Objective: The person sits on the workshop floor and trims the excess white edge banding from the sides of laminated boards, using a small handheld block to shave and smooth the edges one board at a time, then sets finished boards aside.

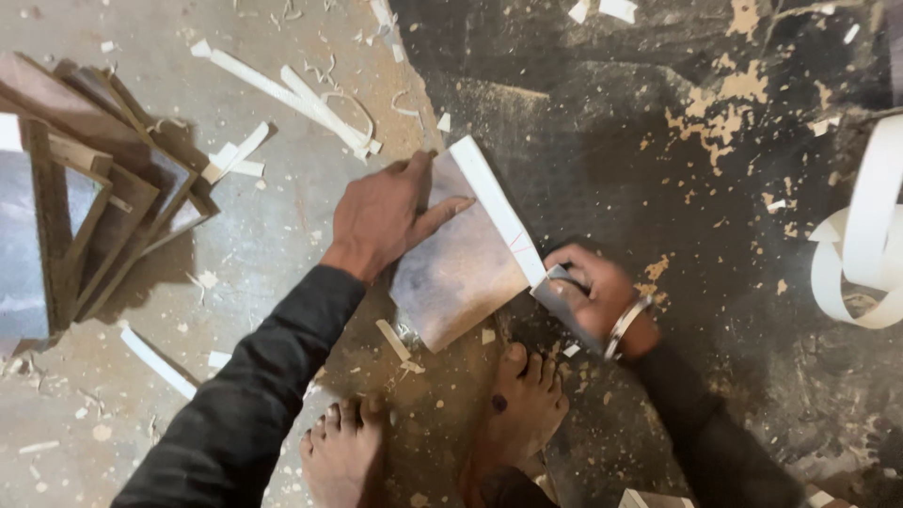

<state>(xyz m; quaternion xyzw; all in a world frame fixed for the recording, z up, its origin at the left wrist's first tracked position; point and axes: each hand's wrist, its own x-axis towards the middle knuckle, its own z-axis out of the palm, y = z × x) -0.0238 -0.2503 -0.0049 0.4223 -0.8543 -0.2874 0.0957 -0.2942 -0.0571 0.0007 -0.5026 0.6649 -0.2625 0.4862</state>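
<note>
A woodworking or furniture workshop is shown, with work done on the bare floor [282,245]. The concrete is strewn with wood chips [715,122] and white trim offcuts [282,89]. Cut laminated panels [103,216] are stacked at the left, and a coil of white edge banding [870,235] is seen at the right.

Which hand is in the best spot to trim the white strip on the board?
Probably the right hand: it grips a flat metal blade right at the white edge strip. The left hand lies flat on the board, holding it down.
</note>
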